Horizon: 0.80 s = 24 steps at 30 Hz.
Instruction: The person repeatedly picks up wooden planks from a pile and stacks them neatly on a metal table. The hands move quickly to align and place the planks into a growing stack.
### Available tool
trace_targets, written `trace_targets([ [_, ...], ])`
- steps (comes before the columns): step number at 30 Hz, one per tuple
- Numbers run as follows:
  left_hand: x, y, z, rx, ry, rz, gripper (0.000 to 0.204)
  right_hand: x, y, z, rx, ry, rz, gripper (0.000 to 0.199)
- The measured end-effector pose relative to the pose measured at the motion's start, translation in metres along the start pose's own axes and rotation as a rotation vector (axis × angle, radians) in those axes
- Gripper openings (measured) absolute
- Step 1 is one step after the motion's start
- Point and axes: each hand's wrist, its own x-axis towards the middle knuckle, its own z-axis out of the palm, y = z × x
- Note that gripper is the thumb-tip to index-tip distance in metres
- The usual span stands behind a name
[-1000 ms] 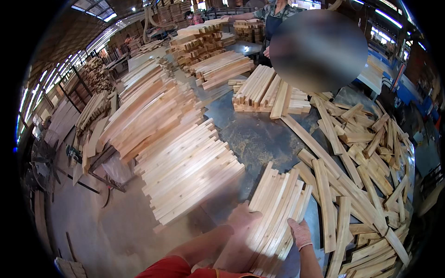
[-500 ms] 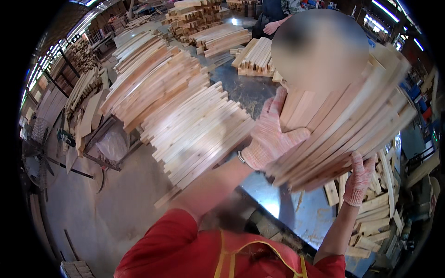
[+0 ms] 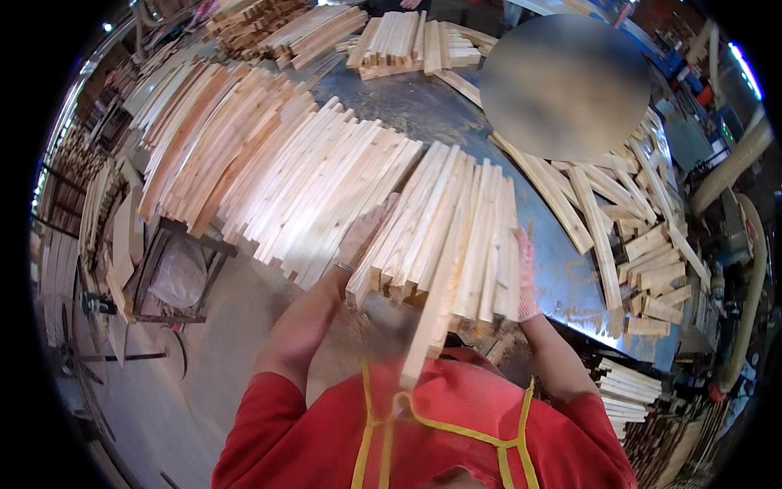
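Note:
A bundle of pale wooden strips [image 3: 448, 236] lies in front of me at the near edge of the metal table, between my hands. My left hand [image 3: 366, 232], in a light knitted glove, presses on its left side, fingers partly hidden between the bundle and the neighbouring row of strips [image 3: 318, 179]. Against its right side my gloved right hand [image 3: 526, 277] grips, with the fingers partly out of sight. One strip [image 3: 430, 330] sticks out toward my chest, past the others' ends.
Loose wooden offcuts [image 3: 652, 277] are heaped on the right of the metal table [image 3: 562, 269]. Stacked strips [image 3: 395, 41] stand at its far side. A floor fan [image 3: 69, 342] and a metal frame with a plastic bag [image 3: 179, 269] are at left.
The bundle, held up and tilted at the right before, has come down and left beside the row of strips. Both hands moved with it, and one strip now juts toward me.

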Motion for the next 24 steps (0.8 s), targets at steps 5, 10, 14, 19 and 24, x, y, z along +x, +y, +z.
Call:
trace_targets([
  [5,0.029,-0.011,-0.014,0.518,-0.214,0.076,0.061,0.029,0.013,0.034,-0.644,-0.413,-0.048,0.093],
  [10,0.040,0.000,-0.036,0.477,-0.387,-0.004,0.050,0.046,0.026,0.037,-0.457,-0.552,0.132,0.074],
  [14,-0.033,0.023,-0.034,0.050,0.179,-0.075,0.053,0.063,0.024,0.030,0.441,-0.446,0.444,0.070],
  [19,-0.216,0.106,0.008,-0.129,0.016,-0.451,0.053,0.069,0.008,0.041,0.955,-0.569,0.461,0.074],
  [24,-0.277,0.132,0.087,-1.181,-0.138,-1.328,0.050,0.063,0.011,0.052,1.243,-0.570,0.517,0.085],
])
